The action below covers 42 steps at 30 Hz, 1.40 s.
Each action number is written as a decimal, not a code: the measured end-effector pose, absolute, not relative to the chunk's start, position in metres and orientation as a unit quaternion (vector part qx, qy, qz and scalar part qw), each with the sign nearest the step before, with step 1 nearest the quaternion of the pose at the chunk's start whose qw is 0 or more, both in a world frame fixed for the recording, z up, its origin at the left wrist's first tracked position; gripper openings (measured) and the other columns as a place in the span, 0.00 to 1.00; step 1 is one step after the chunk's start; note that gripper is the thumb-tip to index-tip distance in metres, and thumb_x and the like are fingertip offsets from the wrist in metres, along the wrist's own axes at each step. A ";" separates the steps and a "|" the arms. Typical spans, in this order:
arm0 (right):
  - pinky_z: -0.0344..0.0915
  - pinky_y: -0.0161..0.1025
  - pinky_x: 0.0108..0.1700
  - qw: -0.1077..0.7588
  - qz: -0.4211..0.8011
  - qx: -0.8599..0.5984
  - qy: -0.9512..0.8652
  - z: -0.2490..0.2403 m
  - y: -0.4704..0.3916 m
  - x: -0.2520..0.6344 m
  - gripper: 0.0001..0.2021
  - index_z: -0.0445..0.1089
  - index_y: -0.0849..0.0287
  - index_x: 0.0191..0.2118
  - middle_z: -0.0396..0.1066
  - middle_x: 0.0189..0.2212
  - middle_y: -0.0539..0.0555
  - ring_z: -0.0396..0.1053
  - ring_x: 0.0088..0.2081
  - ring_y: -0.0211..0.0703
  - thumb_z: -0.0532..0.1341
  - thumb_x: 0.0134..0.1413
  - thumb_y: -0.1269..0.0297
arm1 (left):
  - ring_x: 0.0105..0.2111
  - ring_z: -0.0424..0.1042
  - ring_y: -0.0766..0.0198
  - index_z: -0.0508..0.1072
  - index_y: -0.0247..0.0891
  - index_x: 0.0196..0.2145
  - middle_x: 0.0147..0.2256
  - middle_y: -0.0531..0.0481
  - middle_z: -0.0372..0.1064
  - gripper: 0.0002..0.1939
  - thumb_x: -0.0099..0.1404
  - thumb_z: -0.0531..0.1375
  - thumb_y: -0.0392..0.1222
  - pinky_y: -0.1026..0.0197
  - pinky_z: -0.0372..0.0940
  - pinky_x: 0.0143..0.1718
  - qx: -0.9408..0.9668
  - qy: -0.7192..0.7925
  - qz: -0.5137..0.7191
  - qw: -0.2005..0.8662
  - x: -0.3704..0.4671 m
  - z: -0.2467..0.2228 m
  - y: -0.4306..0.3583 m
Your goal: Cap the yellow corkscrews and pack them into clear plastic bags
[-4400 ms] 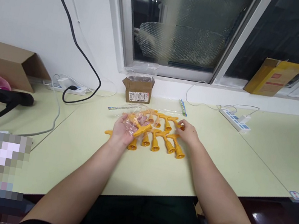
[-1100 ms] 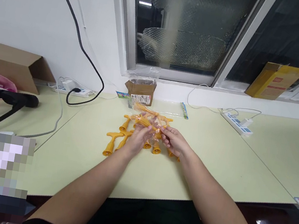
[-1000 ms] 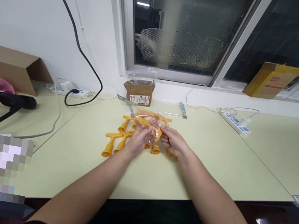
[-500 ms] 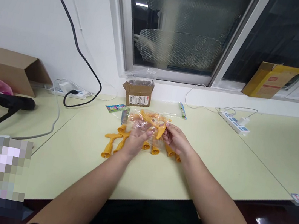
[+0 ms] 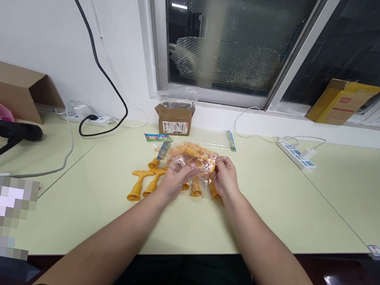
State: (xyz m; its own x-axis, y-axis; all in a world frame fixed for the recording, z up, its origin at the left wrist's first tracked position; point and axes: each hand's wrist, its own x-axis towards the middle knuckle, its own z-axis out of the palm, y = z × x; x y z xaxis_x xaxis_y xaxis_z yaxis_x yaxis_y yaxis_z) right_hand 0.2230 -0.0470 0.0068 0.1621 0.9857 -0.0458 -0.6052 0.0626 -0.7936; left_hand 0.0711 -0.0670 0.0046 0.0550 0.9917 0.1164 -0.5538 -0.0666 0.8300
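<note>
Inside the crinkled clear bag [image 5: 204, 171] lies yellow plastic [image 5: 194, 150].

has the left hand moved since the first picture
Yes: judged against the small brown carton by the wall, the left hand has shifted to the right.
</note>
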 end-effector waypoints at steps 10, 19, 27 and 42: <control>0.75 0.40 0.51 0.518 0.688 -0.252 -0.441 0.001 -0.053 0.227 0.17 0.76 0.56 0.44 0.81 0.44 0.55 0.79 0.46 0.43 0.75 0.49 0.58 | 0.55 0.75 0.47 0.72 0.40 0.50 0.49 0.42 0.78 0.26 0.54 0.74 0.40 0.43 0.67 0.61 0.488 0.260 0.581 0.598 0.068 -0.009 -0.061; 0.71 0.46 0.53 0.531 0.472 -0.303 -0.636 0.026 -0.054 0.232 0.25 0.72 0.54 0.57 0.78 0.40 0.53 0.76 0.44 0.45 0.71 0.55 0.58 | 0.66 0.62 0.48 0.59 0.46 0.60 0.64 0.40 0.63 0.38 0.56 0.72 0.41 0.44 0.62 0.64 0.563 0.245 0.516 0.597 0.064 -0.011 -0.063; 0.71 0.41 0.42 0.562 0.380 -0.274 -0.682 0.141 -0.010 0.247 0.09 0.71 0.57 0.35 0.72 0.30 0.49 0.71 0.33 0.39 0.72 0.51 0.64 | 0.60 0.65 0.54 0.76 0.44 0.41 0.49 0.48 0.70 0.19 0.52 0.73 0.33 0.52 0.53 0.68 0.561 0.274 0.619 0.476 0.054 -0.004 -0.064; 0.71 0.43 0.47 0.594 0.338 -0.202 -0.701 0.186 0.006 0.244 0.12 0.60 0.53 0.36 0.66 0.36 0.48 0.69 0.43 0.39 0.67 0.58 0.67 | 0.66 0.63 0.38 0.73 0.40 0.47 0.62 0.36 0.67 0.27 0.65 0.58 0.66 0.30 0.63 0.60 0.221 0.105 0.620 0.745 0.029 0.025 -0.055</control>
